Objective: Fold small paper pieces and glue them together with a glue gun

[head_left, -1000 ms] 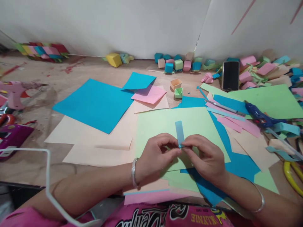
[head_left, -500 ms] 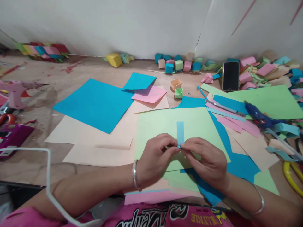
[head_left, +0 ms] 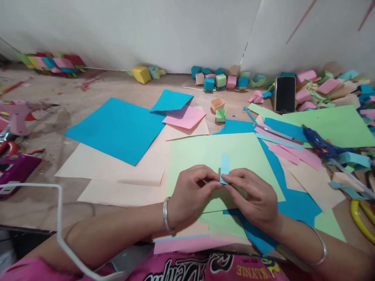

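A narrow light-blue paper strip (head_left: 225,163) stands up between my two hands, its lower end pinched in the fingertips and seemingly folded there. My left hand (head_left: 195,191) grips the lower left corner between thumb and forefinger. On the other side, my right hand (head_left: 256,195) pinches the lower right edge the same way. Both hands are just above a light-green paper sheet (head_left: 193,156). The fingers hide part of the strip's bottom end.
A large blue sheet (head_left: 117,130) and peach sheets (head_left: 102,166) lie to the left. Small paper boxes (head_left: 217,104) and a phone (head_left: 285,93) are behind. A blue glue gun (head_left: 319,142), paper strips and yellow-handled scissors (head_left: 359,218) lie right; a pink glue gun (head_left: 20,117) lies left.
The paper strip has tipped and shifted slightly right, and less of its length shows above my fingers. My hands have moved only a little.
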A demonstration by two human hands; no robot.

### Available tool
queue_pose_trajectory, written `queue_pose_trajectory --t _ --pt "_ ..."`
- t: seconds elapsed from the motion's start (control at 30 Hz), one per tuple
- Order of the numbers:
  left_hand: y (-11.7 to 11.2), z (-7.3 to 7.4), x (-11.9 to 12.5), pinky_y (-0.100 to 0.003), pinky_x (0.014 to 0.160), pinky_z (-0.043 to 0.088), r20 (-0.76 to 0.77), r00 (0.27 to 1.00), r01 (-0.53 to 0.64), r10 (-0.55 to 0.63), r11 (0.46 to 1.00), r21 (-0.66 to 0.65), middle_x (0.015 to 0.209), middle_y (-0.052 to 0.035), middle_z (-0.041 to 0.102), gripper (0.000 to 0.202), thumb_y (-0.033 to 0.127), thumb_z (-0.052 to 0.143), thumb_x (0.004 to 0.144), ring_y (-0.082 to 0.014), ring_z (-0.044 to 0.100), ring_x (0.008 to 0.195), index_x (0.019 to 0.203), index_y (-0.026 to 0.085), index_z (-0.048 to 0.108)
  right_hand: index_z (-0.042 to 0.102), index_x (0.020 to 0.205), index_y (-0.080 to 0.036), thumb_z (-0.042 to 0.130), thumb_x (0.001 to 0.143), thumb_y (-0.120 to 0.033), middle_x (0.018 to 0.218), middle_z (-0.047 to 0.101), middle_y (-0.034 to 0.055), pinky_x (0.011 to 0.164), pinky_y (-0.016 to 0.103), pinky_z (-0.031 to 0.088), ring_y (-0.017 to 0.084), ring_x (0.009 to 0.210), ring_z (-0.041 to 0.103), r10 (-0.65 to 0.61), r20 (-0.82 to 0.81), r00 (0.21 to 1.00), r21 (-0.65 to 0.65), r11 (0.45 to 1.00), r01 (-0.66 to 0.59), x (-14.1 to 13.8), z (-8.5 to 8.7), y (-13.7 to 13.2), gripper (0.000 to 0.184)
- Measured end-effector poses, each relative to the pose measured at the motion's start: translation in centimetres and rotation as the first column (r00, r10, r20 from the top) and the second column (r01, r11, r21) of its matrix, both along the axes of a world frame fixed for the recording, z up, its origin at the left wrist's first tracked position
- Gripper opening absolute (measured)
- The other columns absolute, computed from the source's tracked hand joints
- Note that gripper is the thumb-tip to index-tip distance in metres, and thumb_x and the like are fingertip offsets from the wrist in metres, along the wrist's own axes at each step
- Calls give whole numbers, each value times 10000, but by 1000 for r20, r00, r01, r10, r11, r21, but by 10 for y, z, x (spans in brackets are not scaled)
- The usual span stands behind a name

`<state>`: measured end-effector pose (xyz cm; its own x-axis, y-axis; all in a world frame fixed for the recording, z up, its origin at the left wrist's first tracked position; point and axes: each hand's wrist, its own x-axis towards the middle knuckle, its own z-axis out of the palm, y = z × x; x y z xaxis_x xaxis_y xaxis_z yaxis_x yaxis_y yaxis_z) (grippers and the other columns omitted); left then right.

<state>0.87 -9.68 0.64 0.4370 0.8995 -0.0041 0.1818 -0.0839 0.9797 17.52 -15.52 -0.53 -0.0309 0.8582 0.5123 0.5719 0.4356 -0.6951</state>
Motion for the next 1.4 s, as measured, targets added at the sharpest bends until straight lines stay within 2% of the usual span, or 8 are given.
queue_pose_trajectory --t 0.17,0.37,0.6,0.93,1.17,1.3,1.37,1.4 --pt "-1 -3 2 -219 523 459 59 997 -35 45 987 -154 664 -10 633 52 108 713 707 -110 557 581 692 151 686 678 1145 -267 593 848 -89 889 662 52 658 304 540 159 793 644 16 -93 996 -42 999 -20 1 -4 0 357" --pt "1 3 0 -207 528 462 27 999 -23 21 997 68 673 -12 637 101 162 739 717 -108 568 605 657 160 658 682 1123 -272 607 836 -81 881 653 45 657 309 534 158 793 637 16 -127 992 -50 998 -23 0 -2 -1 353" --pt "2 3 -3 -180 541 478 5 1000 22 -25 950 312 752 -23 627 73 131 711 768 -115 589 706 762 162 645 698 1112 -285 600 839 -63 865 623 33 612 269 513 131 757 616 77 -158 984 -47 995 -86 3 2 0 365" --pt "3 3 -6 -206 568 479 2 996 82 -91 916 393 770 -26 631 59 114 674 804 -107 589 683 806 173 678 694 918 -239 647 797 -109 822 700 25 656 323 548 161 756 653 5 -92 996 -50 999 -9 3 -2 1 184" --pt "3 5 -8 -236 688 503 -53 988 150 -142 876 458 763 -20 629 151 38 569 818 -120 604 764 796 166 647 716 954 -226 650 818 -106 802 694 28 611 281 529 139 721 639 34 -34 999 -41 999 -35 4 2 -1 192" --pt "4 7 -4 -234 635 496 -30 997 82 -76 956 282 764 -19 618 75 106 650 771 -129 592 744 756 170 614 707 1011 -232 637 834 -99 872 694 41 655 285 532 146 781 638 40 -19 999 -62 997 -41 9 1 -3 231" --pt "6 8 -3 -223 532 480 44 998 52 -51 998 -26 733 -13 608 110 170 684 747 -120 579 637 786 171 582 700 1018 -228 622 838 -78 902 690 48 675 281 532 146 810 639 44 -18 999 -48 998 -45 11 1 -2 246" --pt "7 7 -3 -217 480 463 97 994 73 -54 976 -206 712 -12 609 132 216 679 761 -108 562 566 818 168 569 697 1022 -228 613 842 -71 907 687 50 680 279 531 145 817 638 46 -13 999 -40 998 -46 12 1 -2 253"
